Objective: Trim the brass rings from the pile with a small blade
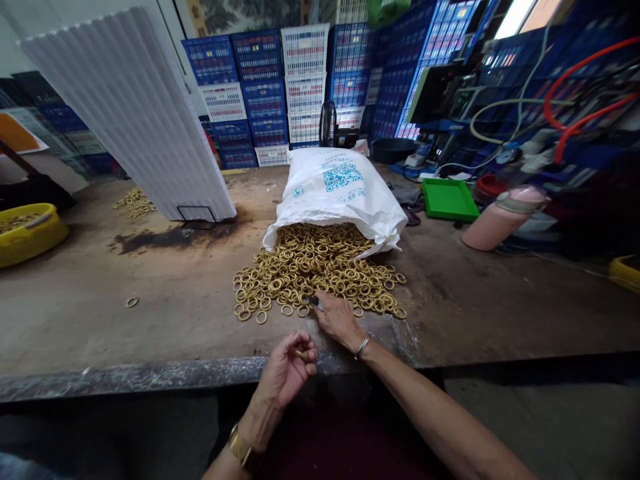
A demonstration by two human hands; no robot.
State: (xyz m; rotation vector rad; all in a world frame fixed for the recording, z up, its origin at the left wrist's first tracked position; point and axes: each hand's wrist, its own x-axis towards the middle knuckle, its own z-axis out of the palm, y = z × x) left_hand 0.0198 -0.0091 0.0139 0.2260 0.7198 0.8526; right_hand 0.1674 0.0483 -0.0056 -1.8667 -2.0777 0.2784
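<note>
Many brass-coloured rings (320, 273) spill in a heap from the mouth of a white woven sack (325, 193) lying on the workbench (190, 320). At the near edge of this heap is my right hand (340, 321), palm down, its fingers closed around a small dark tool (314, 302) whose kind I cannot make out. My left hand (290, 367) is held palm up near the bench's front edge, fingers curled around a brass ring (301, 355). Its fingers partly cover that ring.
To the left stands a white corrugated panel (135, 113) in a black wire stand, with a yellow basin (30, 233) further left. One loose ring (132, 302) lies apart. On the right are a green tray (449, 199) and a pink bottle (503, 219). Stacked crates (263, 87) line the back.
</note>
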